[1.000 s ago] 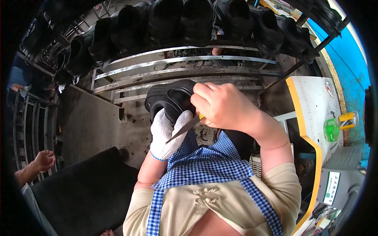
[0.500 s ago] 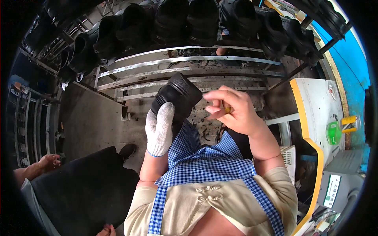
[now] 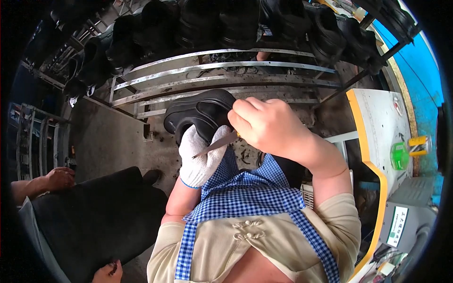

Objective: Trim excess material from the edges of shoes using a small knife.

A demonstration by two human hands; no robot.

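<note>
My left hand [image 3: 200, 158], in a white knitted glove, is closed around a black shoe [image 3: 196, 111]. The shoe is held with its side facing up and its opening toward the glove. My bare right hand [image 3: 269, 123] is curled around the yellow handle of a knife [image 3: 217, 144], and most of that handle is hidden in the fist. The knife's pointed grey blade sticks out below the fingers and lies across in front of the glove. The right fingers meet the shoe's right end; whether they also grip it, I cannot tell.
Black shoes [image 3: 238, 23] line a metal rack [image 3: 226, 68] ahead. To the right is a white table [image 3: 377, 113] with a yellow edge, a green-and-clear bottle [image 3: 400, 155] and a grey machine [image 3: 410, 212]. A co-worker's hands [image 3: 60, 179] and dark-covered lap [image 3: 94, 221] are at left.
The shoe has been turned so its side and opening show. My right hand has moved left to it, and the knife blade now points down-left. The co-worker's hands have shifted.
</note>
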